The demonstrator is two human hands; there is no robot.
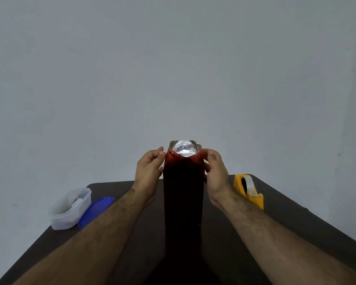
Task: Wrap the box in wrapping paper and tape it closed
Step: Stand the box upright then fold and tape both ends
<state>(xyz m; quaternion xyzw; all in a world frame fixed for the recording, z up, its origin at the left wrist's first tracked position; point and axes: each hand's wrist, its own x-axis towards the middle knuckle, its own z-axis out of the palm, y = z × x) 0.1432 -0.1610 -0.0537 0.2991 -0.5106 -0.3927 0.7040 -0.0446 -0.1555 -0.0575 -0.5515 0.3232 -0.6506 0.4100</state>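
Both hands, left hand (149,171) and right hand (216,173), pinch the wrapping paper (183,161) edges.

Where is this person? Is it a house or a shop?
Hard to say; probably a plain room at home with a small craft table. There is a bare grey wall, a dark table, a yellow tape dispenser and a plastic tub. Nothing shop-like shows.
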